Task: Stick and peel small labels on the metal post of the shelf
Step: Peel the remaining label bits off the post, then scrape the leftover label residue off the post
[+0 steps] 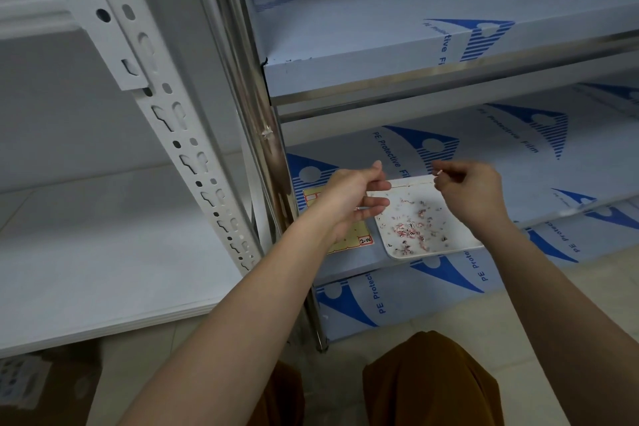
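A shiny metal post (266, 121) of the shelf runs down the middle, with a small scrap of label residue (267, 132) stuck on it. My left hand (349, 200) hovers just right of the post, fingers loosely extended over a yellow label sheet (359, 237) lying on the shelf. My right hand (473, 193) is raised above a white tray (460, 242) and pinches a tiny white label bit (436, 173) between thumb and fingertip. The tray holds several peeled label scraps (411, 223).
Steel shelves covered in blue-printed protective film (432, 148) stack above and below. A white perforated upright (186, 135) and a white shelf board (103, 252) stand at the left. A cardboard box (45, 387) sits on the floor at lower left. My knees are at bottom centre.
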Available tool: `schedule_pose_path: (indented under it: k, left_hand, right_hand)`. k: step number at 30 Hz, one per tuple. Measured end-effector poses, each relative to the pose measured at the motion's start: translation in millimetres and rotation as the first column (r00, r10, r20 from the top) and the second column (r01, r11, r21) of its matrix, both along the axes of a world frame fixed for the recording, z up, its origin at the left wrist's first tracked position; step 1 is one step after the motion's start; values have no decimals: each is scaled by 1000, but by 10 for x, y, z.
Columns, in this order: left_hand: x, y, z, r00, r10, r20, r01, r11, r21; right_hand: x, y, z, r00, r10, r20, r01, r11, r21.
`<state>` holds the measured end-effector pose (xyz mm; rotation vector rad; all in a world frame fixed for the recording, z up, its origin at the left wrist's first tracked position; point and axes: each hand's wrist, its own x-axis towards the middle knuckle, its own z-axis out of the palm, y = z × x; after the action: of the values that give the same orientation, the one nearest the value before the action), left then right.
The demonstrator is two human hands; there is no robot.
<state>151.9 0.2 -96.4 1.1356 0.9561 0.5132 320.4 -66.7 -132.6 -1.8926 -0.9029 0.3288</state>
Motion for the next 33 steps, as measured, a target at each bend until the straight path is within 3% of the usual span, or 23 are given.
schedule_pose_path:
  k: [11,18,25,33]
  left_hand:
    - [129,96,-127,999,5,-54,-6,1000,-24]
    - [129,83,-124,997,13,-72,-14,1000,-8]
    - [9,2,-13,996,84,-23,-77,973,216]
    - [-246,-174,235,983,171,73,-184,850,494]
  right_hand:
    - [160,144,-226,999,-3,41,7,996,-91]
    - [153,140,-218,1000,-2,-19,1,999,-45]
    - [-9,56,32,982,120,-144,-106,989,101]
    - [-377,-22,458,967,225,-119,-192,951,240]
